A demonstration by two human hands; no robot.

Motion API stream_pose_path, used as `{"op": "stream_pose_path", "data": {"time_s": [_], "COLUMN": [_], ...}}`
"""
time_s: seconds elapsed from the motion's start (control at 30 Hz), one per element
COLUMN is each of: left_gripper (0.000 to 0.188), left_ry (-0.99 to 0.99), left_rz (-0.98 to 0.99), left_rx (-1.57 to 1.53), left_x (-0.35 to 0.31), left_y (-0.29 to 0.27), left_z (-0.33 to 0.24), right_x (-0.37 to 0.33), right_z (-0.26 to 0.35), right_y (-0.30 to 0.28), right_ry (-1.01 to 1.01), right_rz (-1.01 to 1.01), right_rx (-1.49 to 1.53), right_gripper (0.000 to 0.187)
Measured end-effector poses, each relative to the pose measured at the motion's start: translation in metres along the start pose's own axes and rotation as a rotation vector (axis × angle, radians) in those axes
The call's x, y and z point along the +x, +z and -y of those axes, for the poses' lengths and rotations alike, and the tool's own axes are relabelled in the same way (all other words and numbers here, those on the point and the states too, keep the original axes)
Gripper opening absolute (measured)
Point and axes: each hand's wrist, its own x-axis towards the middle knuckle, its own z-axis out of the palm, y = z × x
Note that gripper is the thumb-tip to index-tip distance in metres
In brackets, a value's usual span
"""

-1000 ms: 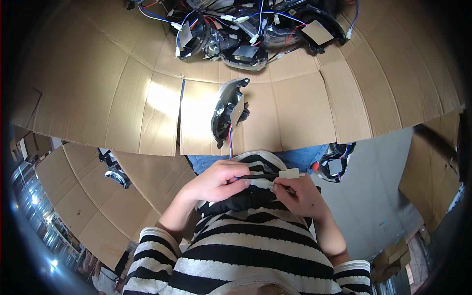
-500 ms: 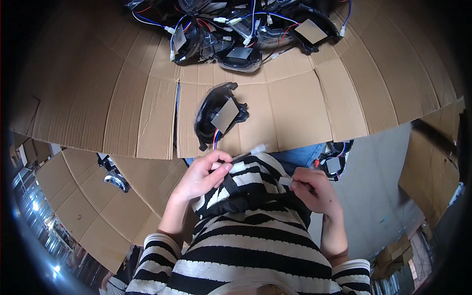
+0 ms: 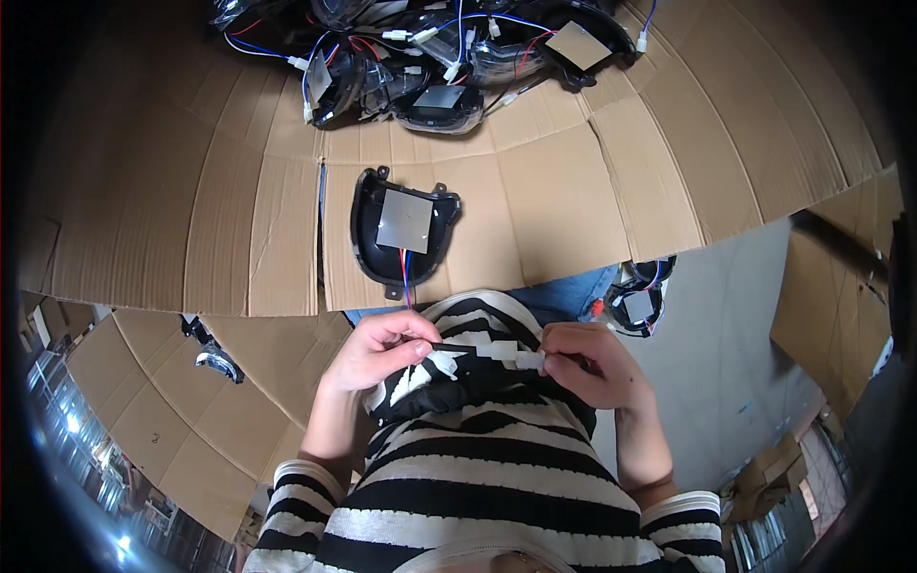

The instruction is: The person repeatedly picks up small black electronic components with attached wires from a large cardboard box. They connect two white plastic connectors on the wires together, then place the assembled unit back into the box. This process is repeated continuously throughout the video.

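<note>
My left hand (image 3: 377, 351) pinches a black-sleeved cable (image 3: 453, 349) between thumb and fingers. White plug connectors (image 3: 499, 350) sit at the cable's end. Opposite it, the closed fingers of my right hand (image 3: 600, 368) grip another white connector (image 3: 528, 360). The two connectors meet or nearly touch; whether they are joined I cannot tell. On the cardboard in front of me lies a black lamp housing (image 3: 367, 256) with a square silvery plate (image 3: 406, 221) on it. Red, white and blue wires (image 3: 408, 272) run from the housing down toward my left hand.
Cardboard sheeting (image 3: 544, 210) covers the work surface. At its far side lies a pile of similar black lamp units (image 3: 441, 113) with tangled wires and white plugs. More units (image 3: 638, 304) lie below the edge at right, and one lamp unit (image 3: 220, 363) lies at lower left.
My right hand has moved left, bringing its connector up to those by my left hand. The lamp housing has turned on the cardboard and now lies flatter. The view has shifted slightly.
</note>
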Motion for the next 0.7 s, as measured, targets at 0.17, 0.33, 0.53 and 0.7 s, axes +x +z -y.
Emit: {"op": "stream_pose_path", "data": {"time_s": [0.17, 0.33, 0.53, 0.7], "left_gripper": [0.01, 0.011, 0.01, 0.009], "left_ry": [-0.003, -0.023, -0.033, -0.028], "left_rz": [0.019, -0.012, 0.026, 0.046], "left_rx": [0.004, 0.066, 0.126, 0.199], "left_x": [0.005, 0.007, 0.014, 0.016], "left_y": [0.002, 0.0, 0.01, 0.012], "left_z": [-0.001, -0.002, -0.006, 0.002], "right_x": [-0.004, -0.002, -0.001, -0.005], "right_z": [-0.001, 0.004, 0.007, -0.007], "right_y": [-0.003, -0.004, 0.001, -0.002], "right_ry": [0.006, -0.03, 0.008, 0.001], "right_rz": [0.019, -0.004, -0.096, -0.065], "right_rx": [0.023, -0.11, -0.272, -0.271], "right_gripper": [0.008, 0.005, 0.003, 0.004]}}
